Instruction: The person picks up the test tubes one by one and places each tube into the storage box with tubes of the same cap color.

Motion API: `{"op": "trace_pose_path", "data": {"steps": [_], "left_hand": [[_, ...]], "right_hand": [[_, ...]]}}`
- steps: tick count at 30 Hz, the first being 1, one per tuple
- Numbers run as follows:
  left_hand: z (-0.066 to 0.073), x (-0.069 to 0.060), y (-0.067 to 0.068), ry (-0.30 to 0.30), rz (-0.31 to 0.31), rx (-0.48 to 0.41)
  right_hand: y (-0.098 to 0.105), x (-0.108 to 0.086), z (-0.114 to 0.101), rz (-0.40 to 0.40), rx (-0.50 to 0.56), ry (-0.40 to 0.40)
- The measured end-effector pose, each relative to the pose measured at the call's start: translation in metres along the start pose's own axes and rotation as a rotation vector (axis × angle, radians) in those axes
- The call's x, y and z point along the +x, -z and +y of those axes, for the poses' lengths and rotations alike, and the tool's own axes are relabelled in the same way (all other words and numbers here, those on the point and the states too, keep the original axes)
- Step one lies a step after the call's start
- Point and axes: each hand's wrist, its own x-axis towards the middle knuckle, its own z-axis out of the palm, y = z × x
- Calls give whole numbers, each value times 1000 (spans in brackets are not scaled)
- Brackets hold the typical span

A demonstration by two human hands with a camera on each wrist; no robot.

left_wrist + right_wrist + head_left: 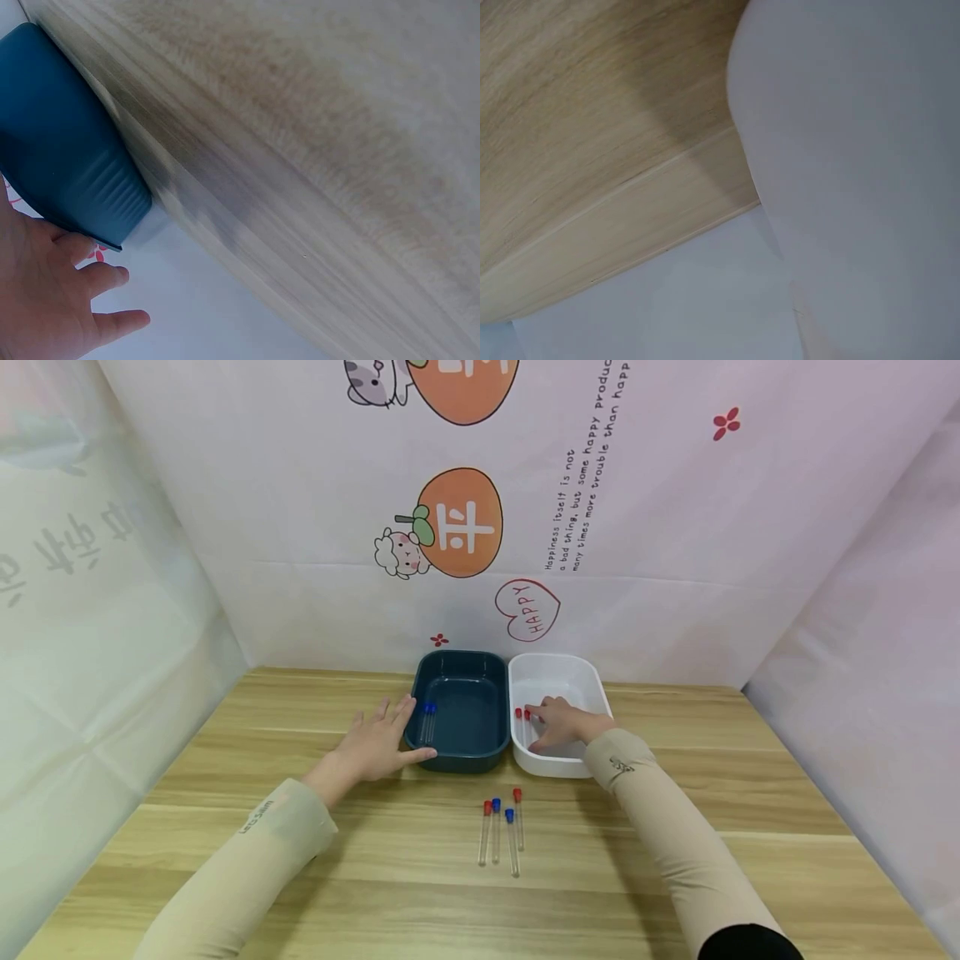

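Note:
My left hand point(378, 745) lies along the left side of a dark teal bin point(471, 762), its fingers spread and touching the rim. In the left wrist view that hand point(52, 292) is against the bin's wall point(67, 135). Inside the teal bin are blue-capped tubes point(428, 722). My right hand point(561, 725) reaches into a white bin point(558, 767), a fingertip at the red cap of a tube point(527, 716), thumb spread apart from it. Another red-capped tube point(518, 715) lies beside that one. The right wrist view shows only the white bin's outside point(840, 150), not the hand.
On the wooden table point(360, 877), in front of the bins, lie red-capped tubes point(483, 835) and blue-capped tubes point(512, 843) close together. A printed white cloth point(637, 627) hangs behind the bins, which stand side by side.

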Motion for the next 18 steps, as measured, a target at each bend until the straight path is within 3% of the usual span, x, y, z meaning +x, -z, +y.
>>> {"op": "trace_pose_path", "data": {"steps": [10,18], "left_hand": [[1,0,0,0,-2,-2],[0,1,0,3,-3,-2]], "right_hand": [[2,-2,-1,5,6,7],[5,-8,1,74,30,48]]}}
